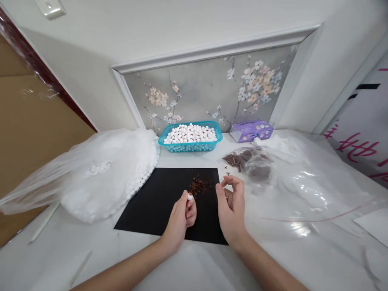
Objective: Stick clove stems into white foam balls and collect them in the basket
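Between the thumb and curled fingers of my left hand (181, 216), a small white ball (190, 197) is gripped, with a speck of brown on top. My left hand is over a black mat (151, 202), just below a little pile of reddish-brown bits (198, 186). My right hand (232, 208) is at the mat's right edge, apart from the left. Its thumb and bent forefinger come close together in a pinch. Whatever is between those fingertips, if anything, is too small to make out.
A teal basket (190, 147) full of white balls stands behind the mat. Left lies a big clear bag of white balls (106, 173). To the right are a plastic bag with brown pieces (257, 165) and a purple tissue pack (253, 131). A framed floral panel (200, 81) is behind.
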The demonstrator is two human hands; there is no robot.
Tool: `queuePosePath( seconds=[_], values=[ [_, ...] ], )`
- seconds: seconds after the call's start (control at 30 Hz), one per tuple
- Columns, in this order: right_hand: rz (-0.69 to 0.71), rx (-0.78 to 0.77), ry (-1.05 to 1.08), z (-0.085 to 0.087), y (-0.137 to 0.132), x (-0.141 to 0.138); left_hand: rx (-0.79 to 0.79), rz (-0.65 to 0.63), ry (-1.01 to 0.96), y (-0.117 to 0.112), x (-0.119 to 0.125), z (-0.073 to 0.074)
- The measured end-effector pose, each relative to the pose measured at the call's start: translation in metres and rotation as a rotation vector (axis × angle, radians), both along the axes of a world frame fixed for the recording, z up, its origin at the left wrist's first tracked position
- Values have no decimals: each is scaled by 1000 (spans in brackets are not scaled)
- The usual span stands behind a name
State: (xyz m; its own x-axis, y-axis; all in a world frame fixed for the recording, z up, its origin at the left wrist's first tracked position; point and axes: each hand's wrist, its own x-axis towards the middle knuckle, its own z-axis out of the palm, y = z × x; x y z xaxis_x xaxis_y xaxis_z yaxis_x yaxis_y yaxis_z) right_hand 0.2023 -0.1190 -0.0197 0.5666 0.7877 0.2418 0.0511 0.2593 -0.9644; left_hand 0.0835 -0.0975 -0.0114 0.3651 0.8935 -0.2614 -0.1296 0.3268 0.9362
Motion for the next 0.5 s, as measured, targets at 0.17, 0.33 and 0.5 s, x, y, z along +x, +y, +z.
queuePosePath(
  seconds=[0.17,0.33,0.5],
  values=[
    [28,-125,-1,-4,5,-1,449,134,380,50,-1,30],
    [41,-164,-14,-7,9,-4,762,263,714,172,12,91],
    [27,-144,-37,-8,12,-6,780,263,927,250,20,102]
  ],
)
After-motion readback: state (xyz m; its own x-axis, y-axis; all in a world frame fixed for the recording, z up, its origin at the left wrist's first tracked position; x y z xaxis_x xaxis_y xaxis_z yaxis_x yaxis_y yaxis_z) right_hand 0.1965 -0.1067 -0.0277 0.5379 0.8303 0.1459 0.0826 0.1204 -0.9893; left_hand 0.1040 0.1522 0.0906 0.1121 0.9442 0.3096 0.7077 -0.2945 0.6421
